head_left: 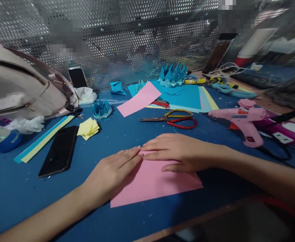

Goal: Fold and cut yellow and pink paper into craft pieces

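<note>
both hands lie flat on a pink sheet of paper (154, 183) at the near middle of the blue counter (16, 191). the left hand (114, 171) presses the sheet's left part with its fingers (131, 156) stretched out and together, grasping nothing. the right hand (177, 151) rests palm down along the sheet's far edge, its fingers (153, 148) also released and flat, pointing left. the fingertips of the two hands meet, or very nearly so, at the sheet's upper left.

beyond the right hand lie scissors (172, 119) with red and yellow handles, well apart from the sheet. a second pink strip (139, 99) lies farther back, overlapping a stack of blue and yellow sheets (187, 95), with blue folded paper crowns (174, 75) behind it against a perforated metal screen (137, 33). a smaller blue folded piece (101, 109) sits to the left, near a pile of small yellow squares (88, 128). a black phone (59, 151) lies face up left of the hands, beside blue and yellow strips (42, 139). a pale bag (18, 87) sits at the far left. a pink glue gun (240, 122) lies to the right.
</note>
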Demonstrator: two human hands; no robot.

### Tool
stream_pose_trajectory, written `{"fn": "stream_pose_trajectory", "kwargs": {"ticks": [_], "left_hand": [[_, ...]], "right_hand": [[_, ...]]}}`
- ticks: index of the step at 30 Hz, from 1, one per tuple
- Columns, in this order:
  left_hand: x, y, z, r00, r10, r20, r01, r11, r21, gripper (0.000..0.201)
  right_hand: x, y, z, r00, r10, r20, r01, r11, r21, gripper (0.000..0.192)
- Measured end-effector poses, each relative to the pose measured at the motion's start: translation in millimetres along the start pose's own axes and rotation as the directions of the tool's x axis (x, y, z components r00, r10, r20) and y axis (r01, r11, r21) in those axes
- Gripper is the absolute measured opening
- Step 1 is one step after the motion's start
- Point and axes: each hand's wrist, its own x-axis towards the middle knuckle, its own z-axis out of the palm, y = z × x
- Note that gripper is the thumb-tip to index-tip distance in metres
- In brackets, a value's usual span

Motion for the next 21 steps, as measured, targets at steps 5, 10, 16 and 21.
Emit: {"fn": "stream_pose_trajectory", "kwargs": {"ticks": [5, 10, 16, 21], "left_hand": [[-0.1, 3.3, 0.3, 0.999, 0.028, -0.033, -0.027, 0.999, 0.04, 0.035], [-0.4, 4.3, 0.5, 0.999, 0.038, -0.025, -0.036, 0.997, 0.061, 0.035], [-0.1, 4.2, -1.0, 0.998, 0.055, -0.024, -0.053, 0.996, 0.067, 0.034], [-0.5, 4.1, -1.5, 0.998, 0.068, -0.017, -0.067, 0.995, 0.068, 0.034]], "right_hand": [[-0.1, 0.0, -0.4, 1.0, -0.001, 0.018, 0.001, 1.0, -0.009, 0.05], [-0.4, 0.2, -0.6, 1.0, -0.003, 0.015, 0.003, 1.0, -0.006, 0.05], [-0.4, 0.2, -0.2, 1.0, -0.021, 0.004, 0.021, 1.0, -0.004, 0.048], [-0.1, -0.8, -1.2, 1.0, -0.024, -0.006, 0.024, 1.0, -0.001, 0.046]]}}
